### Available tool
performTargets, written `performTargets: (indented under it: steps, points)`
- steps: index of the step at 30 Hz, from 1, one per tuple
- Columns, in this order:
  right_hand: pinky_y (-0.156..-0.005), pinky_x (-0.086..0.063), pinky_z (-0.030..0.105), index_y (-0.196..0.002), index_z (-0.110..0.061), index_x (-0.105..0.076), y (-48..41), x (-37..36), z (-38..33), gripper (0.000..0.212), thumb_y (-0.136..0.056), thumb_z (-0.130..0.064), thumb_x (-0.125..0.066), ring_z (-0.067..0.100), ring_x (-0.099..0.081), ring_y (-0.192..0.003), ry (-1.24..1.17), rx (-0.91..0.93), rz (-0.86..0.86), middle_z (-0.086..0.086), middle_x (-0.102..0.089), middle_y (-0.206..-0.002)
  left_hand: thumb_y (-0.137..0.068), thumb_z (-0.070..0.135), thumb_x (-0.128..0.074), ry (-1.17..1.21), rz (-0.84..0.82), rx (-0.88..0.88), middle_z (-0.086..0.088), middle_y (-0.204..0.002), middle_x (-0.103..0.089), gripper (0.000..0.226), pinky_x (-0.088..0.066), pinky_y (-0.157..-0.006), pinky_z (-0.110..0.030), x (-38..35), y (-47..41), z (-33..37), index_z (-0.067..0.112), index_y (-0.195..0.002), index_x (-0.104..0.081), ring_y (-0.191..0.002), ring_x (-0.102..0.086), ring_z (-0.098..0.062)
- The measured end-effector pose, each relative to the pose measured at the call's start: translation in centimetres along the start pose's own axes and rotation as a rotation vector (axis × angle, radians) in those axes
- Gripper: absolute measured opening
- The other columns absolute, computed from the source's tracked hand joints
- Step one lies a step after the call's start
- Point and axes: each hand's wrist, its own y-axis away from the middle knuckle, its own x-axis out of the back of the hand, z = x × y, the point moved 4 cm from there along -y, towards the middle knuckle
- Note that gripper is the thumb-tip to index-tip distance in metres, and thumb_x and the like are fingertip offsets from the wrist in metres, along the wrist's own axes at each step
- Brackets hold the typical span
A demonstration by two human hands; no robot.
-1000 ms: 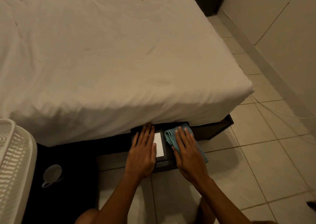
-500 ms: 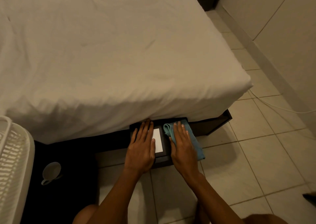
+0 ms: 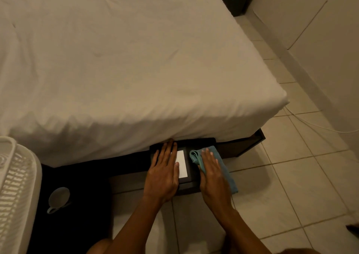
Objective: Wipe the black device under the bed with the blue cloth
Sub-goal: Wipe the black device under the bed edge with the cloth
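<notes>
Black device (image 3: 191,182): on the tiled floor (image 3: 291,185), far end tucked under the bed (image 3: 126,69) edge; a white label (image 3: 181,163) on top.
Blue cloth (image 3: 226,168): draped over the device's right side (bunched at its far-left corner).
Right hand (image 3: 212,174): flat, fingers spread, pressing the cloth down.
Left hand (image 3: 163,173): flat on the device's left part, fingertips reaching the sheet's hem.
White mug (image 3: 58,199): on its side, on the dark mat (image 3: 73,205), well left.
White laundry basket (image 3: 17,185): far left edge.
</notes>
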Motion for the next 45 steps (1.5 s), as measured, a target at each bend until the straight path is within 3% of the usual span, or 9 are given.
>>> performTargets:
  steps: [5,9,14,21,25,29,34,42,45]
  points:
    - [-0.114,-0.025,0.035,-0.143,-0.008,-0.036,-3.0,-0.5,0.4,0.053,-0.093,-0.002,-0.051,0.021,-0.028,-0.140,-0.006,-0.148,0.058,0.011,-0.038,-0.148,-0.102,0.035,-0.021,-0.016,-0.005,-0.019,0.001,-0.165,0.001,0.061,-0.008,-0.123,-0.034,0.0,-0.2,0.1,0.017,-0.157,-0.003,-0.153,0.002,-0.012]
    - [-0.117,-0.017,0.032,-0.144,-0.010,-0.032,0.6,-0.4,-0.3,0.057,-0.089,-0.005,-0.045,0.015,-0.022,-0.142,-0.054,-0.017,-0.035,0.005,-0.031,-0.151,-0.102,0.036,-0.021,0.008,-0.012,-0.010,0.001,-0.165,0.003,0.061,-0.006,-0.123,-0.032,-0.1,-0.1,0.1,0.017,-0.157,-0.001,-0.152,0.004,-0.011]
    - [-0.112,-0.033,0.041,-0.142,-0.012,-0.037,-3.9,0.3,1.4,0.052,-0.093,-0.004,-0.053,0.017,-0.030,-0.138,-0.058,-0.120,0.063,0.010,-0.042,-0.146,-0.102,0.035,-0.021,0.010,0.001,-0.013,0.003,-0.165,0.004,0.061,-0.004,-0.123,-0.029,-0.2,-0.2,0.0,0.018,-0.157,-0.001,-0.152,0.006,-0.010]
    - [-0.116,-0.008,0.019,-0.145,-0.012,-0.032,0.9,0.2,1.3,0.061,-0.088,-0.001,-0.050,0.016,-0.023,-0.142,-0.066,0.011,-0.022,0.004,-0.032,-0.151,-0.101,0.036,-0.021,0.025,-0.003,-0.015,0.002,-0.165,0.000,0.061,-0.007,-0.123,-0.030,-0.2,-0.1,0.0,0.018,-0.157,-0.004,-0.153,0.001,-0.012]
    - [-0.115,-0.026,0.037,-0.142,-0.011,-0.039,-3.3,0.5,2.6,0.053,-0.092,-0.003,-0.053,0.017,-0.030,-0.139,-0.088,-0.116,0.086,0.007,-0.041,-0.147,-0.101,0.037,-0.021,0.042,0.024,-0.008,0.003,-0.166,0.000,0.061,-0.011,-0.122,-0.032,-0.4,-0.3,0.0,0.020,-0.157,-0.003,-0.153,0.002,-0.010]
    - [-0.117,-0.013,0.026,-0.145,-0.019,-0.027,3.0,0.0,1.6,0.058,-0.089,-0.017,-0.041,0.008,-0.021,-0.142,-0.101,-0.033,0.057,0.002,-0.034,-0.148,-0.101,0.036,-0.024,0.062,0.016,0.002,0.004,-0.166,0.001,0.061,-0.011,-0.122,-0.033,-0.4,0.0,0.0,0.020,-0.157,-0.004,-0.152,0.003,-0.009]
    - [-0.111,-0.032,0.048,-0.140,-0.014,-0.041,-1.9,0.6,2.4,0.050,-0.092,-0.005,-0.053,0.019,-0.031,-0.139,-0.073,-0.150,0.088,0.007,-0.043,-0.145,-0.101,0.035,-0.026,0.018,0.033,0.003,0.002,-0.166,-0.004,0.061,-0.014,-0.122,-0.033,-0.4,-0.2,0.1,0.019,-0.157,-0.007,-0.153,-0.001,-0.010]
    - [-0.112,-0.030,0.051,-0.142,-0.017,-0.033,3.5,1.1,1.8,0.059,-0.088,-0.005,-0.057,0.019,-0.028,-0.140,-0.072,-0.209,0.112,0.006,-0.039,-0.148,-0.100,0.034,-0.026,0.002,0.037,0.000,-0.001,-0.166,-0.007,0.061,-0.013,-0.122,-0.034,-0.2,-0.1,0.2,0.016,-0.157,-0.011,-0.153,-0.005,-0.013]
    - [-0.107,-0.037,0.053,-0.139,-0.014,-0.042,-0.8,1.2,2.5,0.051,-0.091,-0.006,-0.056,0.024,-0.036,-0.136,-0.065,-0.198,0.108,0.011,-0.046,-0.143,-0.100,0.035,-0.026,-0.012,0.034,-0.002,-0.001,-0.165,-0.008,0.061,-0.013,-0.121,-0.034,-0.2,-0.3,0.3,0.016,-0.157,-0.012,-0.153,-0.006,-0.014]
